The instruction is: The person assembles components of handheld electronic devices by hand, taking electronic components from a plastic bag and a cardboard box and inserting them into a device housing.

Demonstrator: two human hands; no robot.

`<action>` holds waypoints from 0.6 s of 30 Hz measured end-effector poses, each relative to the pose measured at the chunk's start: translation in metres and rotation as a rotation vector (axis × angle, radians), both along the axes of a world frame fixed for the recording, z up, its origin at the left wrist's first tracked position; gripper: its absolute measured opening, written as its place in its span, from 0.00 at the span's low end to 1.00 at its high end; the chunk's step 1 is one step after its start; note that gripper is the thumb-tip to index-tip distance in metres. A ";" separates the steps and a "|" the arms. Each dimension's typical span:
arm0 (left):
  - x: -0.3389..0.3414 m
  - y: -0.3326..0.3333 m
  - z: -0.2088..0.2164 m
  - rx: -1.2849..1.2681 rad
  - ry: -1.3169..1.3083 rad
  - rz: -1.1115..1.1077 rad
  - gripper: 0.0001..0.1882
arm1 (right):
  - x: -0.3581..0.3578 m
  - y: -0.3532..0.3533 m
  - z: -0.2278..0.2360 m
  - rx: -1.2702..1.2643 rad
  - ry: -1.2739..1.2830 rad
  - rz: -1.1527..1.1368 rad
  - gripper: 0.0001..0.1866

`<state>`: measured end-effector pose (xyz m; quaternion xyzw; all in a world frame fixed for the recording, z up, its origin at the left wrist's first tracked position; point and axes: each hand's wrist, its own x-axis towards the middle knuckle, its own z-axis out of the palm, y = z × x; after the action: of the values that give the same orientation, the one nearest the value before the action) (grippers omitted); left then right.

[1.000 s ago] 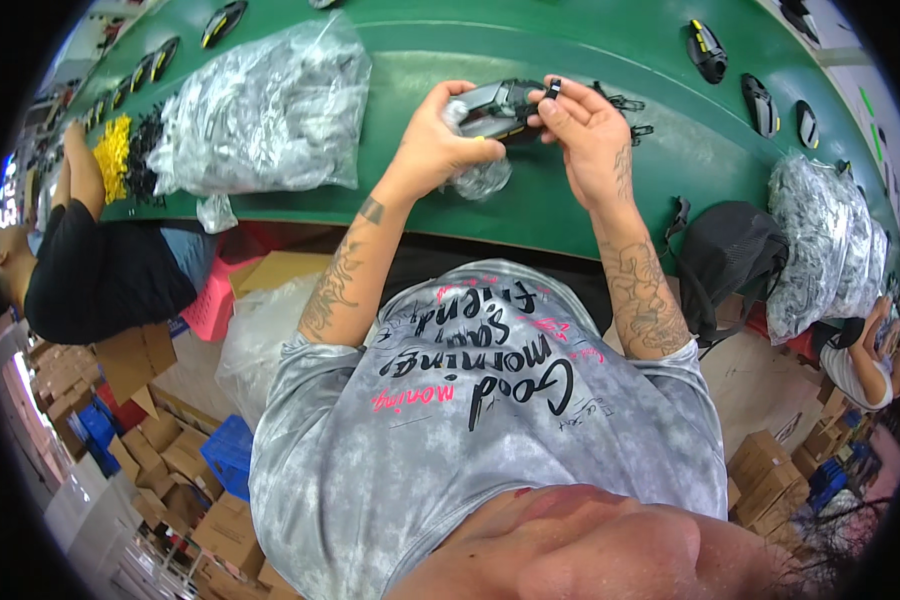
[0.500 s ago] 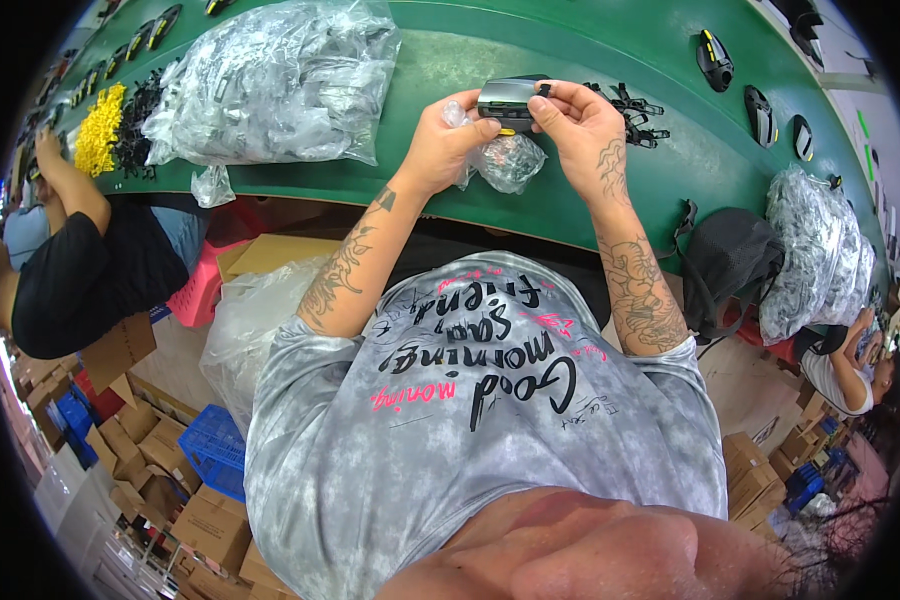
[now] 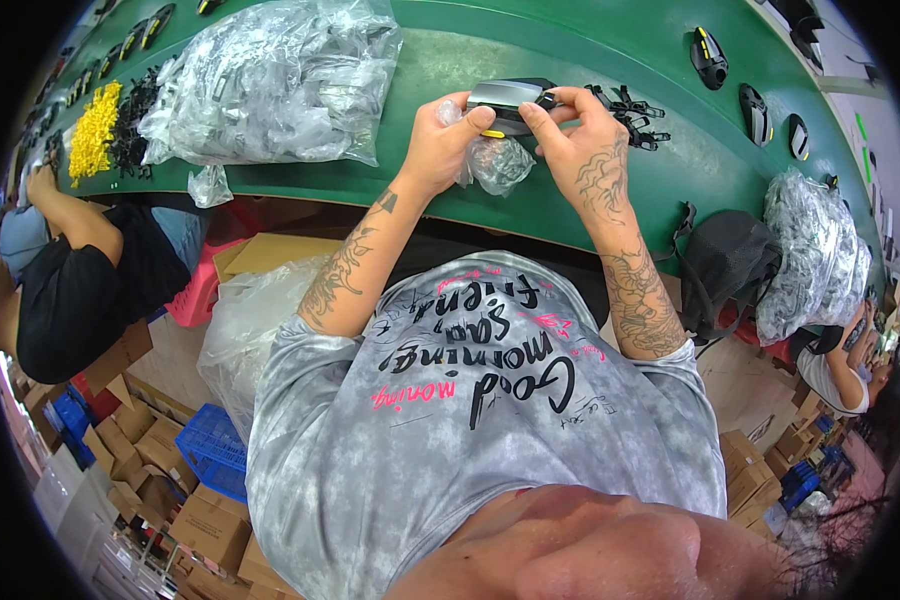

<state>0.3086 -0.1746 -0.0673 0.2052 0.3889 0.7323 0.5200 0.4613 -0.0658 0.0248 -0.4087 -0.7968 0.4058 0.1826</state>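
Above the green table, a black plastic housing with a silver-grey panel [image 3: 506, 94] and a bit of yellow on its lower edge is held between both hands. My left hand [image 3: 438, 148] closes on its left end, thumb on the near face. My right hand [image 3: 585, 145] grips the right end, thumb pressing near a small black part there; my fingers partly hide that part. Crumpled clear plastic [image 3: 503, 166] lies just below the housing, and more shows by my left fingers. Beside my right fingers rests a pile of small black clips [image 3: 635, 118].
A large clear bag of parts [image 3: 270, 85] lies at left, beside piles of black pieces [image 3: 130, 130] and yellow pieces [image 3: 95, 130]. Finished-looking black housings [image 3: 709, 58] sit at far right, near a black backpack [image 3: 730, 262] and another filled bag [image 3: 815, 255]. Co-workers [image 3: 80, 270] sit on both sides.
The housing has tipped, showing more of its silver panel and dark far edge. My right thumb has shifted left onto its near face, and the right fingers have moved slightly.
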 end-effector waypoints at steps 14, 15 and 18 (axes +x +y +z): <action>0.032 -0.007 0.066 -0.081 0.226 0.084 0.20 | 0.016 -0.006 -0.013 -0.404 0.521 -0.051 0.39; 0.038 -0.008 0.067 -0.077 0.248 0.123 0.19 | 0.017 -0.007 -0.012 -0.405 0.524 -0.051 0.39; 0.045 -0.005 0.073 -0.051 0.181 0.159 0.18 | 0.019 -0.011 -0.009 -0.298 0.535 -0.049 0.39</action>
<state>0.3541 -0.1797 0.0058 0.2257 0.4681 0.7395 0.4280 0.4800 -0.0771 0.0157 -0.3289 -0.6421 0.6068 0.3336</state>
